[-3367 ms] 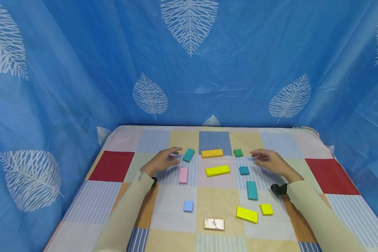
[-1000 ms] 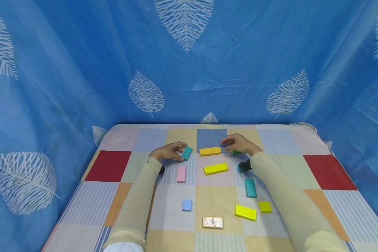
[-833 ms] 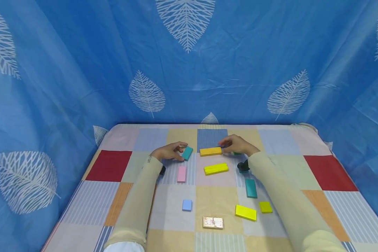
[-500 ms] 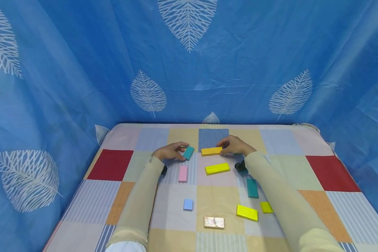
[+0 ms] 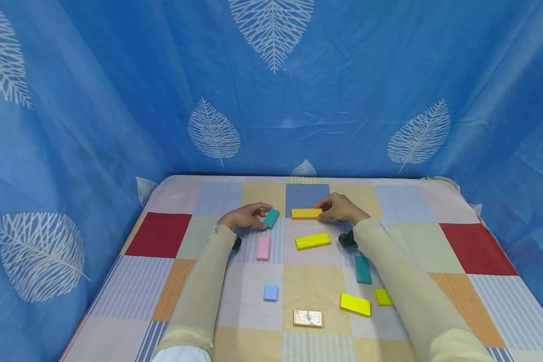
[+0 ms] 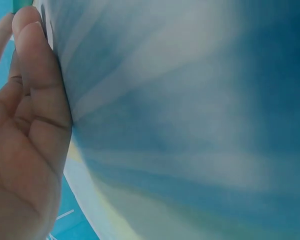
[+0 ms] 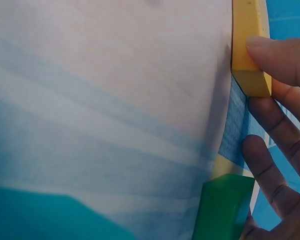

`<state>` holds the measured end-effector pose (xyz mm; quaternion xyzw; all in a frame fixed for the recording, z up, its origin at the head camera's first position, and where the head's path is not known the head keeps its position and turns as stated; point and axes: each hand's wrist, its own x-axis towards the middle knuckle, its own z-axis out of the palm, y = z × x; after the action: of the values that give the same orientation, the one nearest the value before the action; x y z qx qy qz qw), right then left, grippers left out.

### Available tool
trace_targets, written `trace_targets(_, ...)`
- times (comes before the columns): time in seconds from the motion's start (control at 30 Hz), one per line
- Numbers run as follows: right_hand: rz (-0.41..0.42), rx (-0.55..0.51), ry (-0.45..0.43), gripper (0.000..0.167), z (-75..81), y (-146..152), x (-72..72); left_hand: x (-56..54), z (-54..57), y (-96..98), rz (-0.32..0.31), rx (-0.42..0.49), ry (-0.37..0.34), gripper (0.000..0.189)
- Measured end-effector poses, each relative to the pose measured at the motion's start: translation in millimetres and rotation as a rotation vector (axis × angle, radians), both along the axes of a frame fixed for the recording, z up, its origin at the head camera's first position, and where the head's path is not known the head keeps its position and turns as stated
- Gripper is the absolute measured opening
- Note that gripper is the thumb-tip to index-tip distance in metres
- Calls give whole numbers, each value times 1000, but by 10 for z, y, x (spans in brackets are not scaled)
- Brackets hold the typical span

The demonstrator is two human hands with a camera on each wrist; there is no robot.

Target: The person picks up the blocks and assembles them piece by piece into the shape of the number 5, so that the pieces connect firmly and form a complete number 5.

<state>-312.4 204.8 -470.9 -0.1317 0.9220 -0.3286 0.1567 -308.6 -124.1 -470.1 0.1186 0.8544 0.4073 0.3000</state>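
My right hand [image 5: 339, 207] pinches the right end of a long orange-yellow block [image 5: 304, 214] near the back of the table; in the right wrist view the thumb lies on the face of that block [image 7: 245, 45]. My left hand [image 5: 244, 216] has thumb and index finger at opposite ends of a teal block [image 5: 271, 218], apparently pinching it. Only a corner of that teal block [image 6: 23, 5] shows in the left wrist view, past the fingertips. A green block [image 7: 225, 207] stands below the right fingers, mostly hidden by the hand in the head view.
Around the middle lie a bright yellow block [image 5: 313, 241], a pink block [image 5: 263, 248] and another teal block [image 5: 363, 270]. Closer are a light blue block [image 5: 270, 292], a patterned gold block [image 5: 307, 318], a yellow block [image 5: 355, 305] and a yellow square block [image 5: 383, 297].
My right hand has come in leftward over the green block and taken hold of the orange-yellow block, which has turned slightly. My left hand has moved right onto the teal block.
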Motion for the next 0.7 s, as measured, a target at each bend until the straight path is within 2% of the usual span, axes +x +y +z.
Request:
trace_targets(0.37,-13,-15,-1,35,-21,64,-6,-4,-34,36,53,5,-9,70)
trace_targets(0.7,17,-35,-11,33,-3,80,-18,-2,-18,8,47,-4,-20,73)
